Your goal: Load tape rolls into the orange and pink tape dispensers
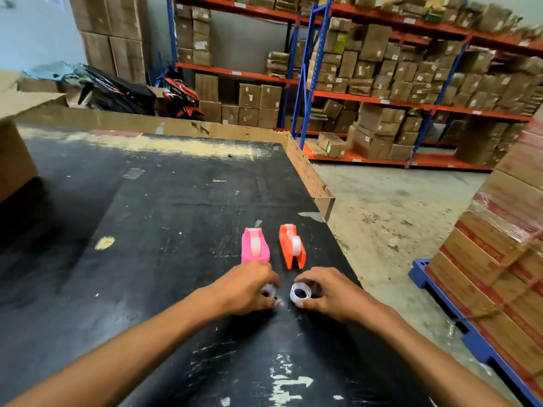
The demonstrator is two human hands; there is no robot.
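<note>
A pink tape dispenser (255,245) and an orange tape dispenser (291,245) stand side by side on the black table (164,207), each with a clear tape roll seated in it. Just in front of the pink one, my left hand (249,289) is closed around a small whitish ring (269,290), mostly hidden by my fingers. In front of the orange one, my right hand (326,292) pinches a second whitish ring (300,293) with a dark hollow centre, resting on or just above the table.
The table's raised wooden rim (308,171) runs along the far and right sides. A cardboard box (14,142) stands at the far left. Stacked cartons on a blue pallet (499,259) sit to the right; shelving with boxes lies beyond.
</note>
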